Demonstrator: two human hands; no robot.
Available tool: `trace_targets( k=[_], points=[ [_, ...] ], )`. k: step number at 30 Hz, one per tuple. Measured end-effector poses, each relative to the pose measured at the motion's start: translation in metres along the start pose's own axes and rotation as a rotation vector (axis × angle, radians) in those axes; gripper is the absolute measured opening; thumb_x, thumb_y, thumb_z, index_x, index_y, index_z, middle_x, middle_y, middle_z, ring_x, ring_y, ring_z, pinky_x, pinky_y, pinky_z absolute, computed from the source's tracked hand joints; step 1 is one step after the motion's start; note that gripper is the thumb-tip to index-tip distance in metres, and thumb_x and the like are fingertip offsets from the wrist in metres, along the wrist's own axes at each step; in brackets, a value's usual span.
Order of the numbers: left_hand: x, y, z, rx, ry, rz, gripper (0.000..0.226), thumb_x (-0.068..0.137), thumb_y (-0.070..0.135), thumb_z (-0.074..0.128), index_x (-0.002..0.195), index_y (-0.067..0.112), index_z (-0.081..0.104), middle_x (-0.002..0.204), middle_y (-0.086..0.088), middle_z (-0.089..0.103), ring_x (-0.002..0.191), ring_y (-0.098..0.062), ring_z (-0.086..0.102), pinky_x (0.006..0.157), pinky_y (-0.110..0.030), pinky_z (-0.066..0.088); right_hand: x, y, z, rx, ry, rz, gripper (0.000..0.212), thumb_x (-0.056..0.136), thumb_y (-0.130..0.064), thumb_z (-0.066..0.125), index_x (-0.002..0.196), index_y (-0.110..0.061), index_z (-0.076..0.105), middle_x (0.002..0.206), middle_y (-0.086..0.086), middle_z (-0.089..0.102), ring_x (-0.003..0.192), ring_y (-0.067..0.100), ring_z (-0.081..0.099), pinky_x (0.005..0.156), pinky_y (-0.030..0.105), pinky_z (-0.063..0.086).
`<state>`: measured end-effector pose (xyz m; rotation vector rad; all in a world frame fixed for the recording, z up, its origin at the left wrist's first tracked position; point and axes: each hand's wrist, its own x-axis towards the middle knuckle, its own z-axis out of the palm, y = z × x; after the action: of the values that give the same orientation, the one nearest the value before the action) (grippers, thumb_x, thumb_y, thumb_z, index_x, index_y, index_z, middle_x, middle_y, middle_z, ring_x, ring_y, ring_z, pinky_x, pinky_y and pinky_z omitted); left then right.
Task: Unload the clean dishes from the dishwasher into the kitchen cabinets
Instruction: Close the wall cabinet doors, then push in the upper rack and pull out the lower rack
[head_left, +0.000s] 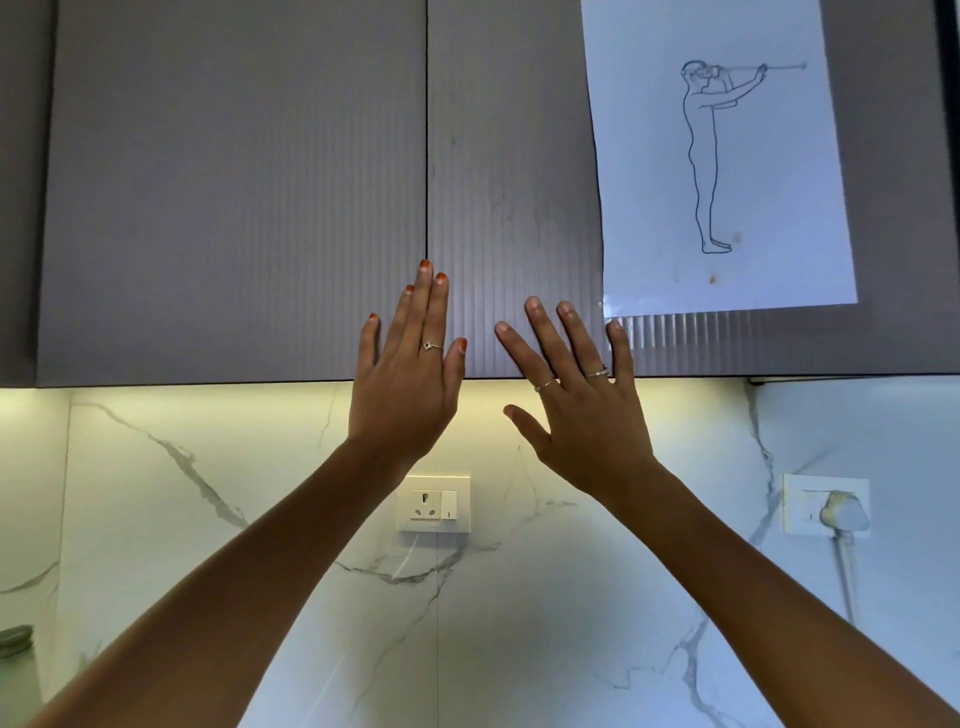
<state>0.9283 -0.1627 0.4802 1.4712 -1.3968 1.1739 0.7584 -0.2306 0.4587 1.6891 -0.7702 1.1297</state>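
Up at arm's length, both hands are raised flat toward the wall cabinets, palms away, fingers straight and spread, nothing held in either. The left hand (402, 384) sits at the vertical seam (427, 156) between the left cabinet door (234, 182) and the right cabinet door (514, 182), its fingertips (425, 267) over the seam's lower end. The right hand (582, 415) is just beside it, fingers fanned across the bottom of the right door, below a sheet of paper (727, 156) with a line drawing of a standing figure. Whether either hand actually touches the doors I cannot tell.

What matters next is the doors' bottom edge (208, 383) — it runs level, crossing behind both hands at the knuckles, so the fingers lie above it and would have to drop and hook under it to pull a door open. The left hand looks nearer the seam, so probably better placed.

No dishes or dishwasher show — the task seems barely begun. Below are a marble wall (208, 519), a wall socket (435, 504) and a plugged-in socket (826, 512).
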Motion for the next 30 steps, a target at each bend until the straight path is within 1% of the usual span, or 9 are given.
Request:
trace_targets(
  k=[11,13,15,18,21,24,26,28,30],
  points=[
    [-0.022,0.021,-0.006,-0.027,-0.053,-0.071,0.063,0.1,0.045,0.019,0.152,0.014,0.002,0.16,-0.005,-0.003,0.148,-0.022,0.007,0.118,-0.045,0.011,-0.011,0.001,-0.013,0.017,-0.134,-0.026,0.078,0.087,-0.06,0.041,0.151,-0.027,0.013,0.159,0.007,0.012,0.147,0.03,0.011,0.115,0.056,0.008],
    [-0.034,0.031,-0.006,0.003,-0.072,-0.082,0.065,0.099,0.048,0.018,0.152,0.012,0.005,0.16,-0.008,-0.001,0.148,-0.024,0.007,0.118,-0.049,0.01,-0.024,0.003,-0.021,0.042,-0.19,-0.025,0.077,0.088,-0.057,0.042,0.151,-0.024,0.012,0.159,0.008,0.012,0.147,0.029,0.011,0.116,0.054,0.01],
    [-0.052,0.043,-0.006,0.067,-0.065,-0.053,0.066,0.098,0.051,0.014,0.152,0.013,0.008,0.16,-0.007,0.004,0.148,-0.025,0.005,0.115,-0.054,0.001,-0.047,0.01,-0.032,0.101,-0.235,-0.009,0.074,0.091,-0.054,0.039,0.152,-0.022,0.012,0.16,0.007,0.011,0.147,0.026,0.01,0.117,0.051,0.012],
    [-0.099,0.076,0.005,-0.017,-0.075,0.103,0.06,0.101,0.047,0.016,0.152,0.015,0.013,0.159,-0.008,0.011,0.147,-0.026,0.007,0.113,-0.055,-0.003,-0.115,0.026,-0.052,0.282,-0.286,0.159,0.068,0.094,-0.045,0.041,0.151,-0.022,0.013,0.16,0.003,0.01,0.148,0.02,0.011,0.118,0.045,0.013],
    [-0.183,0.135,0.037,-0.194,-0.21,0.201,0.058,0.1,0.042,0.024,0.151,0.017,0.016,0.159,-0.007,0.014,0.147,-0.024,0.01,0.114,-0.054,-0.001,-0.226,0.042,-0.084,0.35,-0.374,0.379,0.065,0.095,-0.039,0.046,0.151,-0.02,0.019,0.16,0.001,0.013,0.147,0.018,0.013,0.117,0.043,0.013],
    [-0.281,0.222,0.061,-0.376,-0.485,0.231,0.061,0.096,0.041,0.029,0.151,0.02,0.017,0.159,-0.001,0.013,0.147,-0.018,0.01,0.114,-0.056,0.008,-0.352,0.052,-0.133,0.292,-0.583,0.675,0.064,0.092,-0.038,0.048,0.149,-0.019,0.026,0.159,0.001,0.017,0.146,0.018,0.018,0.115,0.046,0.018],
    [-0.339,0.289,0.056,-0.491,-0.646,0.282,0.062,0.094,0.043,0.028,0.151,0.02,0.018,0.159,0.0,0.014,0.147,-0.017,0.011,0.114,-0.057,0.011,-0.425,0.058,-0.178,0.223,-0.713,0.856,0.063,0.09,-0.044,0.038,0.147,-0.019,0.031,0.157,0.001,0.022,0.144,0.019,0.023,0.115,0.048,0.021],
    [-0.383,0.354,0.035,-0.603,-0.747,0.351,0.062,0.095,0.046,0.028,0.151,0.021,0.02,0.159,0.0,0.017,0.146,-0.017,0.015,0.113,-0.055,0.012,-0.478,0.065,-0.227,0.138,-0.764,0.997,0.061,0.089,-0.044,0.036,0.145,-0.02,0.035,0.156,0.001,0.026,0.143,0.019,0.026,0.114,0.048,0.023],
    [-0.415,0.405,0.008,-0.696,-0.796,0.435,0.061,0.096,0.048,0.028,0.151,0.022,0.021,0.158,0.001,0.017,0.146,-0.017,0.017,0.114,-0.053,0.012,-0.513,0.071,-0.271,0.062,-0.778,1.109,0.055,0.095,-0.038,0.041,0.146,-0.021,0.031,0.158,-0.001,0.02,0.145,0.016,0.018,0.118,0.045,0.017]
  ],
)
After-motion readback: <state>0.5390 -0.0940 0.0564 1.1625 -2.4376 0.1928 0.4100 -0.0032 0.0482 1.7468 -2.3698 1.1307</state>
